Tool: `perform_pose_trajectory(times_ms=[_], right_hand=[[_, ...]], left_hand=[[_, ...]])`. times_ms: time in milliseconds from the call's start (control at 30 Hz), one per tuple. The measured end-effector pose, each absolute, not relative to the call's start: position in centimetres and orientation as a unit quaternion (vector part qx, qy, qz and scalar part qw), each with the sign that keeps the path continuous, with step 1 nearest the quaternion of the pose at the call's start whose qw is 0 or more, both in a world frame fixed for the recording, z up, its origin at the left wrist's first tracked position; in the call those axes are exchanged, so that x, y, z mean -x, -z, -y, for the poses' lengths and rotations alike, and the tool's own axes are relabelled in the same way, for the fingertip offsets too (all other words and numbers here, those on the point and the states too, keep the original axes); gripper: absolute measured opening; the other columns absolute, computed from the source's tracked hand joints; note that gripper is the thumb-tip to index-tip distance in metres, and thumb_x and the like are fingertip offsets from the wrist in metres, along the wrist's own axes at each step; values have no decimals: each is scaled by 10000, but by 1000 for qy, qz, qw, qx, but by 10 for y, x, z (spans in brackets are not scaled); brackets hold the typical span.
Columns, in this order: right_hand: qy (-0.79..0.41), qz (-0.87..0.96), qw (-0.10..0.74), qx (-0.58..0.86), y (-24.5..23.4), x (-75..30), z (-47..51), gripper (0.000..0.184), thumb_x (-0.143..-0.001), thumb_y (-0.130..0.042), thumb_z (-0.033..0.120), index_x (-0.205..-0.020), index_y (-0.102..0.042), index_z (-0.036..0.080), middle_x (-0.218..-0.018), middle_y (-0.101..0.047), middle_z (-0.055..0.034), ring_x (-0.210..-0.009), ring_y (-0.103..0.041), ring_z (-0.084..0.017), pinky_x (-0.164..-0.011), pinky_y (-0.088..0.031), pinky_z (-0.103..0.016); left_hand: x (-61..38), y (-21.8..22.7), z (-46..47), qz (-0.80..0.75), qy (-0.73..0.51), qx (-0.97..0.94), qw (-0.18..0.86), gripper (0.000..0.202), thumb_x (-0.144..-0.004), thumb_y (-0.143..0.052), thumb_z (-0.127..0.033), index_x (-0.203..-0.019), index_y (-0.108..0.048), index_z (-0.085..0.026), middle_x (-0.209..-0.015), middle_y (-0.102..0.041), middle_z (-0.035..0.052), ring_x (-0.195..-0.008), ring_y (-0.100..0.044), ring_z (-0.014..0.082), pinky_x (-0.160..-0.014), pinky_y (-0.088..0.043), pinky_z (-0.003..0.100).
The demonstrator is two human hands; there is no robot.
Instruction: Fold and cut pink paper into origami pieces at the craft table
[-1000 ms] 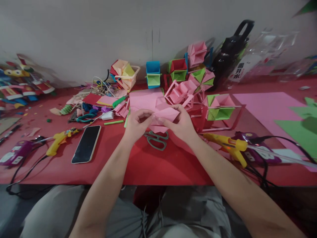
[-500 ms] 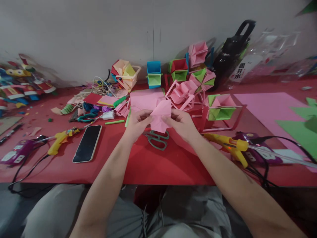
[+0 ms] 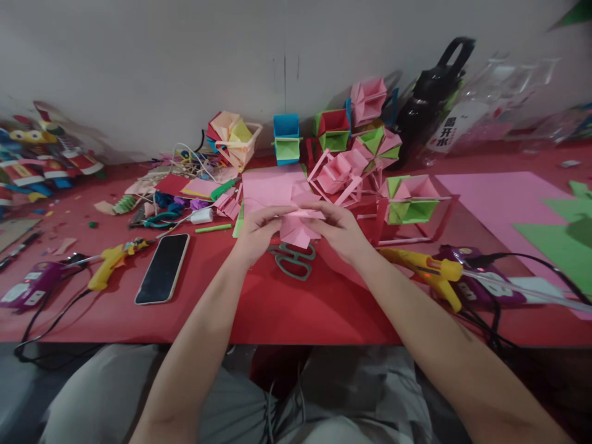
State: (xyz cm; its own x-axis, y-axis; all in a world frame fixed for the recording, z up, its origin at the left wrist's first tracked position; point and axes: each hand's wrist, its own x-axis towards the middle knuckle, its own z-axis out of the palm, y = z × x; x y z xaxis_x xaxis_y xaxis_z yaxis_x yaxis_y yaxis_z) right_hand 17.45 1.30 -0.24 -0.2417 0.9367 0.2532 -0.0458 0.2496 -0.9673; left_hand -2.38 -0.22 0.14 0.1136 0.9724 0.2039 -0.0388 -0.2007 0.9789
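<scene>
A folded piece of pink paper is held just above the red table, near its middle, between both hands. The left hand pinches the paper's left edge, thumb and fingertips pressed together on it. The right hand pinches the right edge in the same manner, its fingers curled over the upper fold. The lower corner of the paper hangs down between the two hands.

Directly beneath the paper lie grey-green scissors, flat on the table, handles toward the person. Behind the hands lies a stack of flat pink sheets. Just beyond and to the right stand several folded paper boxes: a pink one, a pink-and-green one, a red-and-green one and a blue-and-green one near the wall.

To the left of the hands a black phone lies face up, and beside it a yellow glue gun with its cable. A second yellow glue gun lies to the right, close to the right forearm. A large pink sheet and green paper cover the right end of the table. A black bottle stands against the wall.
</scene>
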Motion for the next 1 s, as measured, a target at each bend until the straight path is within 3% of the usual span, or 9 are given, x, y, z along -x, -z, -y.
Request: perform_pose_trajectory(times_ms=[67, 200, 333, 433, 567, 700, 1000], right_hand=[[-499, 604, 501, 368, 2, -174, -12, 327, -757, -825, 415, -1048, -769, 277, -869, -717, 2, -751, -640, -154, -629, -521, -280], [-525, 574, 493, 390, 1, -171, -10, 348, -736, -826, 427, -1011, -751, 228, -618, -615, 48, -479, -529, -106, -435, -437, -247], [-510, 585, 492, 395, 2, -171, -11, 355, -693, -821, 314, -1022, -732, 216, -658, -651, 43, -419, -504, -87, -379, -416, -230], [-506, 590, 492, 392, 3, -172, -13, 308, -698, -806, 312, -978, -736, 207, -760, -712, 3, -466, -547, -98, -403, -437, -234], [-533, 574, 490, 382, 2, -173, -16, 304, -767, -787, 475, -899, -761, 203, -828, -736, -34, -596, -613, -126, -554, -540, -273], [-571, 533, 500, 375, 1, -174, -16, 384, -815, -735, 590, -852, -767, 209, -852, -723, -35, -705, -636, -136, -667, -556, -279], [-494, 631, 468, 373, -5, -173, -10, 313, -778, -801, 495, -868, -793, 195, -773, -729, -21, -702, -625, -151, -709, -518, -306]], left_hand=[[24, -2, 3, -400, -525, -557, 504, 279, -773, -659, -250, -1007, -809, -222, -1095, -760, 74, -1010, -697, 228, -779, -585, 315], [21, -6, 6, -399, -527, -515, 546, 262, -805, -713, -414, -904, -784, -181, -1023, -761, 92, -910, -706, 220, -716, -580, 309], [19, -10, 7, -411, -505, -562, 510, 322, -736, -829, -437, -802, -686, -157, -978, -752, 88, -840, -680, 164, -719, -544, 265], [21, -9, 6, -412, -482, -566, 528, 385, -674, -886, -380, -840, -618, -158, -998, -725, 81, -814, -674, 149, -708, -540, 260], [24, -6, 4, -437, -480, -573, 500, 412, -663, -876, -289, -989, -663, -155, -1010, -703, 82, -904, -671, 167, -777, -553, 274], [25, -5, 2, -442, -490, -584, 471, 409, -718, -802, -249, -1099, -692, -151, -1086, -710, 104, -991, -665, 187, -806, -553, 278], [21, -4, 2, -427, -497, -606, 451, 216, -774, -732, -271, -956, -701, -159, -968, -733, 63, -859, -689, 165, -751, -556, 268]])
